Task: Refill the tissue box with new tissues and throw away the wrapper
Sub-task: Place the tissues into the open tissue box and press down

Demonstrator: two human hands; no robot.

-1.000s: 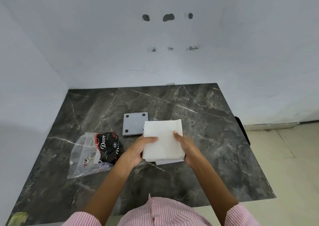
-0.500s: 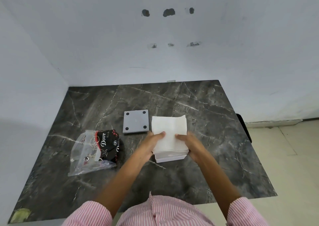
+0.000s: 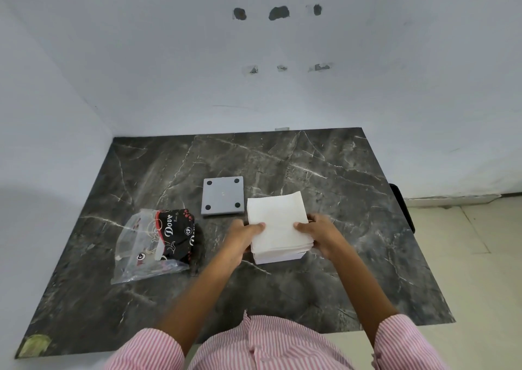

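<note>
Dark veined marble table [image 3: 324, 285] under me; at its middle I pinch the soft white tissue stack [image 3: 275, 220] from both sides, left hand [image 3: 243, 236] and right hand [image 3: 320, 235], over the white box [image 3: 279, 257]. I should lower it squarely, edges aligned. Grey square lid [image 3: 222, 195] behind; crinkly clear wrapper [image 3: 154, 245] toward the left edge

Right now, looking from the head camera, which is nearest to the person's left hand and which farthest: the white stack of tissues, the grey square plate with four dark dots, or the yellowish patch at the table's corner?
1. White stack of tissues: held by the left hand, on its right.
2. Grey square plate: just beyond the hand.
3. Yellowish patch: near left table corner, farthest.
</note>
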